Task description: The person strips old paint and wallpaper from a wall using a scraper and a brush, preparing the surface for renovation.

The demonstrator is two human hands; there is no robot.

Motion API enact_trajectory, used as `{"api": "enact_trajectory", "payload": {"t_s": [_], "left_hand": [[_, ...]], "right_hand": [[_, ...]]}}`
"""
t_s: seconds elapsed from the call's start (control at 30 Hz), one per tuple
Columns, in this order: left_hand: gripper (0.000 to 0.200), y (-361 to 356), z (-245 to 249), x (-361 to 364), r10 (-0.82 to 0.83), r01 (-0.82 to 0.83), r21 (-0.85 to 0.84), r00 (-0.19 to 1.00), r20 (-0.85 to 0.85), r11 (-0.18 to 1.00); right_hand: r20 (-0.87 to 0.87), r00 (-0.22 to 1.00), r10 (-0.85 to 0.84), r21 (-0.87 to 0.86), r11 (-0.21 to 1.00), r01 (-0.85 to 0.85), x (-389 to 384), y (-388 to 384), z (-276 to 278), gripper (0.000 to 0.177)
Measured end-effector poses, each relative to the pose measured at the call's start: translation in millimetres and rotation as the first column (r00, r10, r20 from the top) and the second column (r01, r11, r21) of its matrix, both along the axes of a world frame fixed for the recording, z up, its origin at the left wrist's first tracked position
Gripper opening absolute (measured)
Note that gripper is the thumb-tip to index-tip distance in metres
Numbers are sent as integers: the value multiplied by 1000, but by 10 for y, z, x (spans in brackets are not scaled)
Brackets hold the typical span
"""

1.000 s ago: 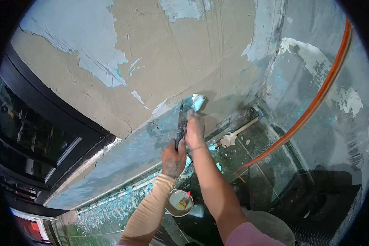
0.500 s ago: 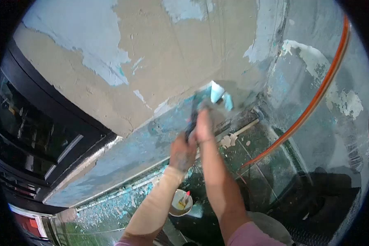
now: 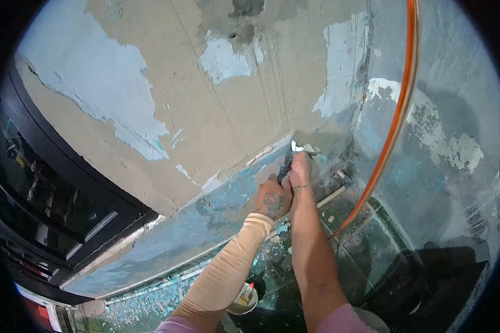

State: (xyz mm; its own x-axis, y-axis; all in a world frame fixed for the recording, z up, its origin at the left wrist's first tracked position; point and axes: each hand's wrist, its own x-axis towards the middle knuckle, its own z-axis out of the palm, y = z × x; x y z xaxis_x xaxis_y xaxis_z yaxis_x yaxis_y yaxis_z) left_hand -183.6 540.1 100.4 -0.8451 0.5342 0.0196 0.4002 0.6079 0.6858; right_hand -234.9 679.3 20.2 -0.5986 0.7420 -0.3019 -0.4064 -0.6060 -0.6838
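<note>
Both my hands grip a scraper with a dark handle [image 3: 284, 172], its light blade [image 3: 296, 147] against the lower wall near the corner. My left hand [image 3: 273, 197], at the end of a beige sleeve, is wrapped round the rear of the handle. Ahead of it, my right hand [image 3: 300, 169] closes near the blade and covers part of the tool. The wall [image 3: 228, 122] is bare tan plaster with patches of peeling pale blue paint [image 3: 225, 58]. Along its bottom runs a blue-grey painted band [image 3: 150, 252].
An orange hose [image 3: 397, 122] hangs at the right. A white bucket [image 3: 255, 304] holding a brush stands below my arms. A wooden-handled tool [image 3: 331, 196] lies near the corner. Paint flakes [image 3: 144, 302] litter the floor. A dark-framed window [image 3: 50, 183] is at the left.
My view has tilted up, showing more wall. Both hands have moved toward the corner with the scraper. The large loose paint pieces at the blade are no longer seen there.
</note>
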Motion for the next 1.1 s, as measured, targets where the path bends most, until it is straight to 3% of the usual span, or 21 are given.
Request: {"api": "enact_trajectory", "payload": {"t_s": [0.1,0.2,0.37,0.4,0.5,0.57,0.6,0.63,0.7,0.73,0.77,0.8,0.87,0.93,1.0,1.07,1.1], "left_hand": [[50,359,-43,-27,-3,3,-2,998,55,1000],[52,703,5,-88,-94,97,-30,992,86,995],[52,1063,48,-144,-160,161,-12,984,75,987],[51,1016,53,-151,-166,167,-4,982,89,986],[50,488,121,79,-225,226,42,974,-27,973],[46,43,79,174,-37,36,11,997,73,999],[43,-262,-56,174,-23,23,24,999,26,999],[41,-573,-185,163,-9,10,42,1000,-25,999],[33,-1170,-177,308,36,-18,205,996,-84,979],[33,-1441,-269,308,83,-60,154,986,-147,986],[33,-1670,-372,275,124,-103,106,969,-215,989],[33,-1859,-464,245,118,-104,72,967,-225,992],[34,-2089,-575,160,105,-105,13,964,-246,994],[36,-2019,-459,212,178,-178,17,974,-138,984],[35,-1957,-535,190,178,-173,48,979,-100,984],[33,-1861,-699,206,192,-172,147,971,-140,974],[32,-1802,-715,243,196,-163,176,961,-193,971]], "right_hand": [[87,994,-72,123,990,61,-304,620,-536,33],[1,1000,6,114,994,-6,138,730,52,21],[-54,996,68,266,963,-52,272,1023,-102,23],[-61,996,69,234,971,-53,292,965,-92,23],[-75,997,30,17,999,-29,414,414,120,24],[-157,974,162,-55,983,-173,501,-148,169,25],[-126,966,228,9,973,-229,352,-360,-140,27],[-47,940,338,7,941,-338,435,-707,-24,29],[-72,900,430,-51,899,-434,169,-1312,-470,27],[-70,858,508,-113,851,-513,322,-1582,-285,24],[-100,871,480,-192,850,-491,250,-1862,-372,22],[-177,869,462,-141,862,-487,216,-2075,-420,20],[-110,848,519,-148,835,-530,315,-2186,-268,24],[-67,945,320,46,947,-317,337,-2248,-68,32],[18,971,238,196,952,-236,322,-2245,21,35],[183,947,265,286,907,-309,361,-2126,7,36],[186,918,351,302,869,-393,331,-2055,-48,38]]}}
